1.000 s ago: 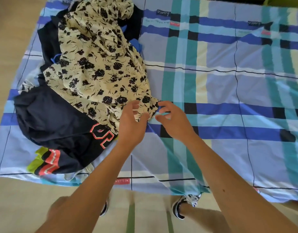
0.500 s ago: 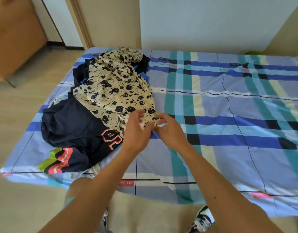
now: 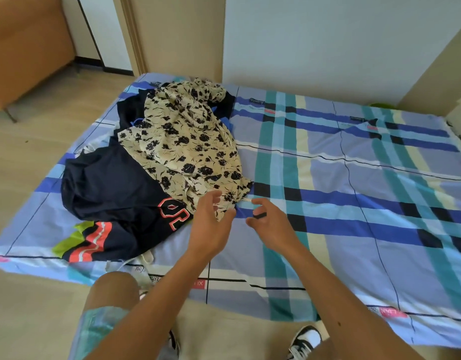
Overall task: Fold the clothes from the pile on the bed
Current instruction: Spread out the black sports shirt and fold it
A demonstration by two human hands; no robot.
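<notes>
Head view looks down on the flowered garment [image 3: 188, 141], which lies crumpled on top of the pile [image 3: 156, 162] at the left end of the bed [image 3: 354, 203], over a navy top [image 3: 110, 188] with an orange number. Half a second back both hands were bunched together on its near corner. Now they have drawn a little apart, and the cloth has not lifted off the heap. To my eye the grip is being reset rather than the garment pulled free, so folding proper has yet to start. The left hand [image 3: 211, 224] hovers at the hem with fingers spread and thumb out, the cloth's edge lying between them, nothing clamped. The right hand [image 3: 273, 224], just beside it, has its fingers curled, the forefinger touching a pale strip [image 3: 246, 201] at the hem's corner. Whether it truly pinches that strip I cannot tell.
</notes>
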